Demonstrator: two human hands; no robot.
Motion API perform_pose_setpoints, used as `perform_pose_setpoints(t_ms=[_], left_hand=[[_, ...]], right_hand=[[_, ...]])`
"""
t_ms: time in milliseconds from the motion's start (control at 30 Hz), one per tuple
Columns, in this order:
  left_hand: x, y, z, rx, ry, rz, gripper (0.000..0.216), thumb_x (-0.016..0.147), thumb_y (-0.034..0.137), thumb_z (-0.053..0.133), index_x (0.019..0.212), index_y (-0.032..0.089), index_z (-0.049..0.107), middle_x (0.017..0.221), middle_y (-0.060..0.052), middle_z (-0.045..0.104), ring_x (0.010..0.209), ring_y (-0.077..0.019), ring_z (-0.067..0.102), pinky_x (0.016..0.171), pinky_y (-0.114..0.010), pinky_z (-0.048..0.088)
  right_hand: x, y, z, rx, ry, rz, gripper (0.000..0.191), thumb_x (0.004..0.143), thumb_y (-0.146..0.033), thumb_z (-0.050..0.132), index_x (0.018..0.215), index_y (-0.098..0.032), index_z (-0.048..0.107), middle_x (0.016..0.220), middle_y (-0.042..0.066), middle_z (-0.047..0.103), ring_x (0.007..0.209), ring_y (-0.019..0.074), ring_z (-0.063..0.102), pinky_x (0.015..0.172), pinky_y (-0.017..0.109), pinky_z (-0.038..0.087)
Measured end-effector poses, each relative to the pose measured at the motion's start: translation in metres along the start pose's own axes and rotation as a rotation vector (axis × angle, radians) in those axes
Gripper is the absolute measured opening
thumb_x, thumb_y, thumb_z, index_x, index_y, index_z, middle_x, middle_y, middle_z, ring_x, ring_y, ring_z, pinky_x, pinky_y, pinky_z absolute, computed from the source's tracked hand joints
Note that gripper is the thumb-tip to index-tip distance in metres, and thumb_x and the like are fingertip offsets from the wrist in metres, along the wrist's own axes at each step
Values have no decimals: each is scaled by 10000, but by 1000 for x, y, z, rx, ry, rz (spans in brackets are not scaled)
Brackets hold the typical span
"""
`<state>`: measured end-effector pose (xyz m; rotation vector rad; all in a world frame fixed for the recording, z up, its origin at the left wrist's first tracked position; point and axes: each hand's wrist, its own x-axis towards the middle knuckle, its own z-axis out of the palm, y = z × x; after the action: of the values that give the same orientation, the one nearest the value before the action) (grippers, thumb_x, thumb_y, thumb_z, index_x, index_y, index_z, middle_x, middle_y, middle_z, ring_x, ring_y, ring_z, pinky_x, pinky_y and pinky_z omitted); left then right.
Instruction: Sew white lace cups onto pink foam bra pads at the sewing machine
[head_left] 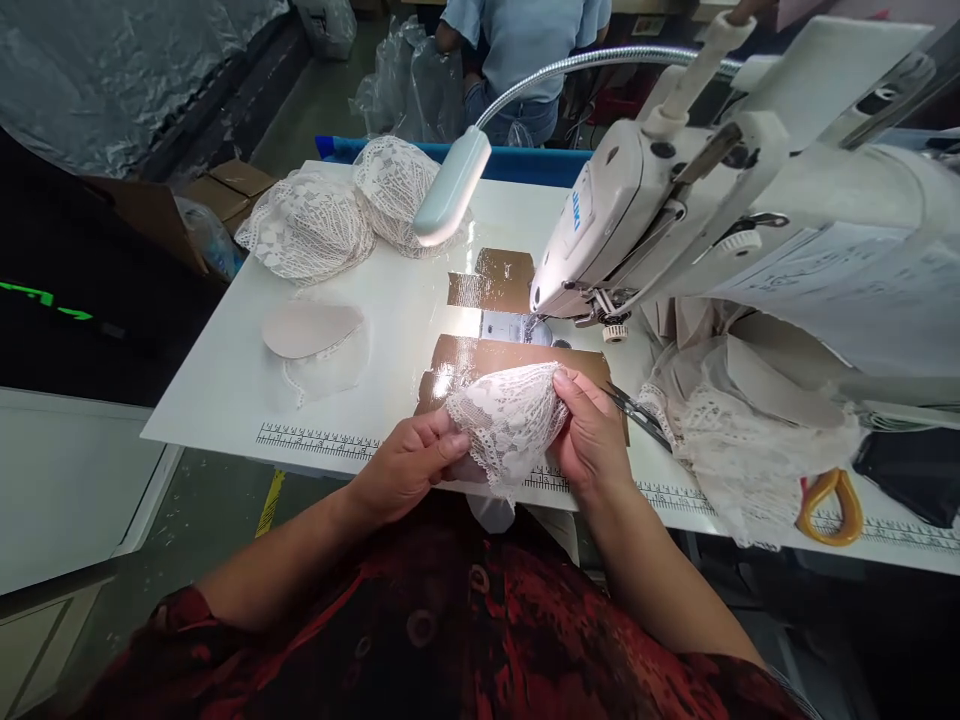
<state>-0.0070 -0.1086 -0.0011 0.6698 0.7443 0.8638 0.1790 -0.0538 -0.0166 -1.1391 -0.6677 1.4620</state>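
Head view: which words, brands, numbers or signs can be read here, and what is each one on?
"JUKI": in blue, on the white sewing machine.
Ruler along the table's near edge: numbers too small to read surely.
Marked paper on the machine: too faint to read.
Green marks at far left: unreadable.

The person wears a loose top (517, 640) in black or very dark brown, patterned with streaky, mottled patches of deep red that blur into the ground colour. Its left sleeve (184, 612) is short, a dark cuff edge with red blotches leaving the forearm bare; the right sleeve (720, 670) carries the same print. On the front sit round, ring-like shapes (421, 628), dull brownish with dark centres, either buttons or print. Both the left hand (412, 462) and right hand (595, 438) are bare
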Motion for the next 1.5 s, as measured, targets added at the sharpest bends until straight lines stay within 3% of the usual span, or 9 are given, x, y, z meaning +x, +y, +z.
perform_pose_setpoints(t_ms=[200, 500, 633, 733, 800, 933, 1200, 1333, 1500], left_hand=[[-4, 5, -4, -11, -26, 54, 266, 870, 303, 590, 1089, 171, 662, 1042, -90, 678, 958, -217, 641, 826, -353, 529], [-8, -4, -13, -66, -37, 85, 251, 827, 291, 640, 1017, 137, 695, 928, -95, 706, 833, -206, 668, 780, -357, 537], [-9, 11, -35, 105, -56, 58, 296, 797, 335, 676, 1017, 137, 684, 925, -97, 707, 846, -207, 667, 782, -320, 522], [-7, 37, -40, 328, -6, 258, 526, 730, 396, 736, 1192, 190, 593, 1228, -108, 598, 1147, -257, 552, 978, -349, 436], [-3, 52, -33, 499, -73, 353, 599, 693, 381, 766, 1228, 214, 554, 1318, -98, 520, 1260, -273, 447, 1053, -372, 366], [9, 61, -11, 739, -262, 229, 349, 719, 285, 740, 1019, 161, 611, 1006, -59, 621, 971, -197, 575, 875, -322, 455], [20, 53, -8, 653, -318, 65, 178, 812, 303, 646, 789, 126, 648, 715, -8, 574, 661, -101, 500, 593, -207, 397], [24, 46, -5, 615, -241, 98, 219, 814, 312, 639, 711, 120, 631, 665, -2, 545, 624, -92, 475, 567, -206, 387], [30, 30, 4, 289, 12, -16, 301, 707, 376, 710, 639, 135, 543, 531, 42, 466, 466, -62, 395, 450, -189, 321]], right_hand=[[2, 2, -1, 10, 8, -7, 206, 691, -350, 714, 771, -200, 596, 691, -20, 608, 660, 144, 597, 661, 301, 506], [3, -4, 1, 49, 58, -16, 225, 636, -341, 743, 740, -199, 604, 670, -29, 585, 586, 106, 533, 589, 244, 469], [-6, -11, 2, -58, -143, 20, 239, 689, -400, 719, 754, -194, 620, 640, -17, 587, 562, 110, 507, 541, 238, 423], [-18, -21, 7, -303, -401, 9, 233, 758, -411, 673, 737, -186, 616, 609, -27, 539, 532, 91, 443, 493, 212, 350], [-25, -28, 12, -475, -557, -55, 227, 802, -396, 635, 735, -180, 611, 623, -27, 523, 545, 89, 429, 493, 209, 333], [-33, -36, 18, -641, -714, -209, 218, 856, -357, 581, 751, -169, 610, 658, -15, 549, 585, 93, 455, 534, 215, 356], [-32, -44, 12, -756, -672, -369, 185, 856, -306, 586, 740, -164, 613, 630, -23, 560, 564, 81, 458, 517, 198, 348], [-28, -41, 13, -724, -632, -332, 179, 840, -285, 597, 710, -161, 597, 601, -39, 525, 541, 68, 421, 504, 194, 328], [-18, -33, 13, -536, -574, -107, 206, 795, -358, 627, 733, -164, 597, 616, -40, 499, 527, 68, 401, 482, 200, 322]])
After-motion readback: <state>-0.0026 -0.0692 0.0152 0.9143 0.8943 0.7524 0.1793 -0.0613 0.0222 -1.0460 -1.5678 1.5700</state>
